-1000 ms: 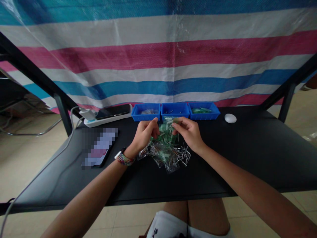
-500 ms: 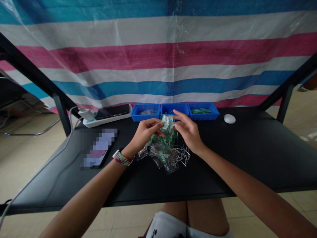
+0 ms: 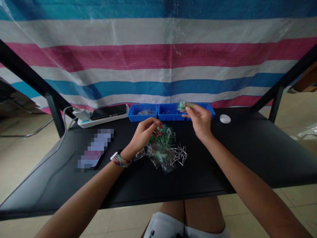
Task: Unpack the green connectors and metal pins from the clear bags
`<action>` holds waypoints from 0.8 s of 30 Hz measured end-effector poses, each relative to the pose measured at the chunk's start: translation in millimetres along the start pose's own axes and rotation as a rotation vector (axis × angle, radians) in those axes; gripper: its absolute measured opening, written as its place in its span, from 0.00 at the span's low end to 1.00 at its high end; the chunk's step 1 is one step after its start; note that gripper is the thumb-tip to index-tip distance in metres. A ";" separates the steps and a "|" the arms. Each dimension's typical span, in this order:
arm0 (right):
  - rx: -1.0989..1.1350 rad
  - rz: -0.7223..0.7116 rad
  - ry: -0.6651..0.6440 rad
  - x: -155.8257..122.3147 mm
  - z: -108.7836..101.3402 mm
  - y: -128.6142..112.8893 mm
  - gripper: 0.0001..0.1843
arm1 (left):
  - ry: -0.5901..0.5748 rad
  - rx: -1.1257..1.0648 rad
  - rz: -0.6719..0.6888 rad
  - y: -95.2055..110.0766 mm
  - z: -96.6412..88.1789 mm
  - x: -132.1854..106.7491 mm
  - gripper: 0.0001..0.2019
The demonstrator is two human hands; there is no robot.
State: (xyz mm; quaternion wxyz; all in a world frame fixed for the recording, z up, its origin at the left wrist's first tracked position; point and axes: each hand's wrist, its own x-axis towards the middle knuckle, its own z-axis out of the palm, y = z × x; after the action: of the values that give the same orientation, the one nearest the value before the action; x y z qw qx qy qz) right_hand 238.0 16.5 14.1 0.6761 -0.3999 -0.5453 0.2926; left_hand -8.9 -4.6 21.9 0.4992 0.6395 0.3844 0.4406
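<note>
In the head view, my right hand point(image 3: 201, 121) is closed on a small green-and-clear plastic packet point(image 3: 182, 105), held up over the blue bins. My left hand point(image 3: 146, 132) hovers at the upper left edge of a pile, its fingers loosely curled and apart, and I see nothing in them. Green packets point(image 3: 164, 135) lie at the back of this pile. Clear plastic packets point(image 3: 158, 155) with small parts inside lie in front. Loose thin metal pins point(image 3: 182, 155) are scattered at the pile's right side.
Three blue bins stand in a row: the left bin point(image 3: 142, 117) holds clear packets, the middle bin point(image 3: 170, 116) a few small pieces, the right one is mostly behind my hand. A power strip point(image 3: 102, 121) with a dark phone point(image 3: 109, 111), a blurred phone point(image 3: 96, 148) and a white oval object point(image 3: 225, 119) lie around.
My right hand has moved up and right, carrying the packet away from my left hand to above the bins. The left hand has let go of it and stays by the pile.
</note>
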 end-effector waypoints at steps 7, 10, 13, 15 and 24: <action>-0.777 -0.475 0.166 49.1 -76.5 12.3 0.21 | 0.000 -0.005 0.015 -1.0 0.5 0.8 0.14; -0.944 -0.358 -0.071 45.9 -81.0 25.3 0.16 | 0.018 0.034 0.032 -2.7 -1.8 2.0 0.12; -0.929 -0.352 -0.105 39.0 -69.8 24.6 0.15 | 0.025 0.248 0.102 -5.4 -7.1 3.0 0.10; -0.847 -0.394 -0.080 32.0 -56.5 18.4 0.13 | 0.008 0.490 0.177 -7.2 -10.8 3.4 0.10; -0.776 -0.387 -0.717 -26.3 6.4 10.2 0.20 | -0.048 0.738 0.248 -15.2 -15.3 6.1 0.14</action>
State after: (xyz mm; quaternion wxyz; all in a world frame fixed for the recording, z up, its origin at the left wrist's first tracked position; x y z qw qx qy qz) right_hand 226.0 1.3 -7.4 0.2931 -0.3877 -0.8719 0.0588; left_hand -22.2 8.7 9.9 0.1876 0.8278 0.4250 0.3146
